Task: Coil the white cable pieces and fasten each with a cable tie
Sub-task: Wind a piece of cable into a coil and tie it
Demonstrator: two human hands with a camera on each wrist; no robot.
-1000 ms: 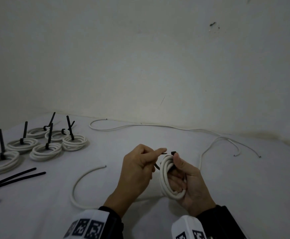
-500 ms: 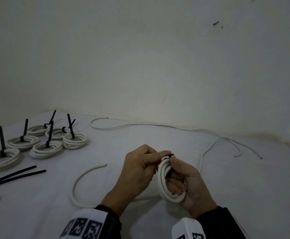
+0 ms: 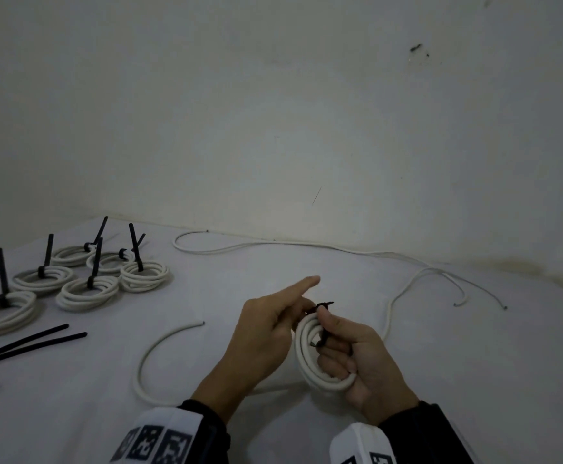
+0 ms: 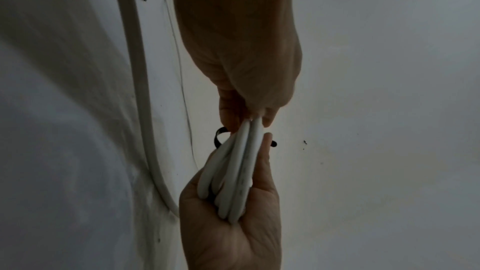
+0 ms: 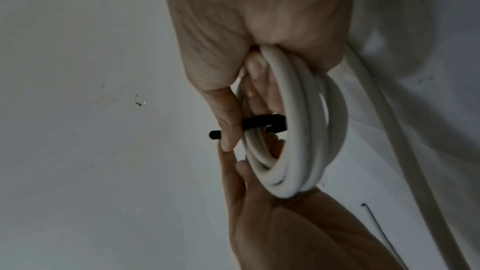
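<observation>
From the head view we see our right hand point(image 3: 367, 360), low in the middle of the frame, curled tight around the white cable coil point(image 3: 310, 349), while our left hand point(image 3: 266, 333) pinches the black cable tie point(image 3: 322, 305) at the coil's top, first finger pointing out. In the left wrist view the coil point(image 4: 235, 171) sits in the lower middle, and in the right wrist view the tie point(image 5: 262, 123) crosses the coil point(image 5: 293, 126). We think the tying step is on, so next the tie's tail should be pulled snug.

Head view from above, wrist views close, all sharing the coil point(image 3: 316, 356)
</observation>
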